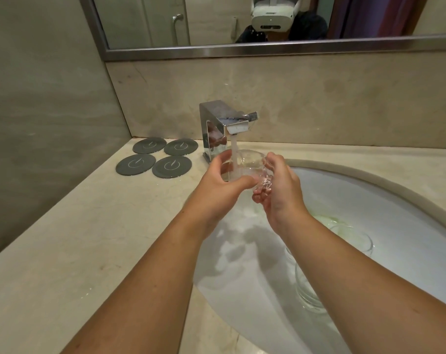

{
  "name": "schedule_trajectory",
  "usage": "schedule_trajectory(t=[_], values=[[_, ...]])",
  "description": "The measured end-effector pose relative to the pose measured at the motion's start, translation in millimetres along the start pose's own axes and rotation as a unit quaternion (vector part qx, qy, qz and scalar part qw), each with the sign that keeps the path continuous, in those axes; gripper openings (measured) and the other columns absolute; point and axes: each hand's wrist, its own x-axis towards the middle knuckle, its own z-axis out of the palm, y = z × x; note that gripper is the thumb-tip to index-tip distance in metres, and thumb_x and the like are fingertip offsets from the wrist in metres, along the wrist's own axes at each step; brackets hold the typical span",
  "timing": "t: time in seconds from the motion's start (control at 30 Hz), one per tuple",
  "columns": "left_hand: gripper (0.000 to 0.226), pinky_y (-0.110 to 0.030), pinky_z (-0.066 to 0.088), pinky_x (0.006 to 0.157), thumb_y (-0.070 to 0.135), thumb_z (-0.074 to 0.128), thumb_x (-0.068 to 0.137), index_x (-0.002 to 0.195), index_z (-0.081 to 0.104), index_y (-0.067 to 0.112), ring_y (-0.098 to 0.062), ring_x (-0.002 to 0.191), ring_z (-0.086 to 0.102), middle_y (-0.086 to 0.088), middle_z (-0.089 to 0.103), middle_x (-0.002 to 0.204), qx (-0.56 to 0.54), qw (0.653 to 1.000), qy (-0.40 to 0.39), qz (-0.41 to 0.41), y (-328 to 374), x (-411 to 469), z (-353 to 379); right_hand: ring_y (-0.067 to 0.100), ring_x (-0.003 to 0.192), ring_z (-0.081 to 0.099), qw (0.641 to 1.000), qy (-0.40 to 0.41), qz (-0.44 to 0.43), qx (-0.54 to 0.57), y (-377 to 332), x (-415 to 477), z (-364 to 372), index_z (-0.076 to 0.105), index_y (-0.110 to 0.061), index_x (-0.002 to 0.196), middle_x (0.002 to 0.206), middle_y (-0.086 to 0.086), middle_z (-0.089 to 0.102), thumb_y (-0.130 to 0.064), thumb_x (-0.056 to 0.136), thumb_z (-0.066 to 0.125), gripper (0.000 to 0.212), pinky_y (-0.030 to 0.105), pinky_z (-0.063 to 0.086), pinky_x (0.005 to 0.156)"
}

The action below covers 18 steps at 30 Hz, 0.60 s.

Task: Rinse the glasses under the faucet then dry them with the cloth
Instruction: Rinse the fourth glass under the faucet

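Observation:
A clear glass [245,164] lies tilted on its side under the running chrome faucet [224,123], and water streams into it. My left hand [219,182] grips the glass from the left, thumb along its lower side. My right hand [278,185] cups its base from the right, fingers curled under it. Two more clear glasses stand in the white sink [385,205]: one [354,238] by my right forearm, another [308,295] nearer me, partly hidden by that arm. No cloth is in view.
Several dark round coasters [154,157] lie on the marble counter [63,251] left of the faucet. A mirror [242,21] hangs on the wall behind, and a stone wall closes the left side.

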Motion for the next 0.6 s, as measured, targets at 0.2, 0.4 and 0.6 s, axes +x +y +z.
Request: schedule_trajectory(t=[0.2,0.4,0.6], values=[[0.092,-0.040,0.062,0.101,0.062,0.084,0.083,0.156,0.042,0.024,-0.015,0.106,0.077,0.009,0.067,0.123,0.008,0.999,0.012,-0.043,3.9,-3.7,1.7,0.024,0.076,0.060,0.999,-0.009,-0.030,-0.021,2.7,3.5,-0.7,0.073,-0.016,0.103,0.099,0.008,0.069,-0.038,0.086,0.065,0.029,0.032,0.045,0.052],[0.063,-0.031,0.064,0.089,0.050,0.082,0.089,0.139,0.053,0.024,-0.017,0.095,0.080,0.002,0.068,0.133,0.003,0.999,0.041,-0.034,5.0,-2.5,-0.7,0.022,0.081,0.064,0.999,-0.028,-0.019,-0.027,2.8,3.1,0.3,0.071,-0.017,0.105,0.101,0.006,0.068,-0.035,0.089,0.060,0.026,0.031,0.048,0.052],[0.082,-0.032,0.062,0.094,0.050,0.088,0.068,0.141,0.055,0.029,-0.008,0.108,0.075,0.000,0.065,0.138,-0.010,0.999,0.039,-0.008,3.1,-0.1,-1.9,0.019,0.065,0.062,0.997,-0.019,0.050,-0.048,4.3,4.6,-2.5,0.073,-0.020,0.120,0.098,0.006,0.073,-0.067,0.091,0.057,0.057,0.031,0.043,0.050]])
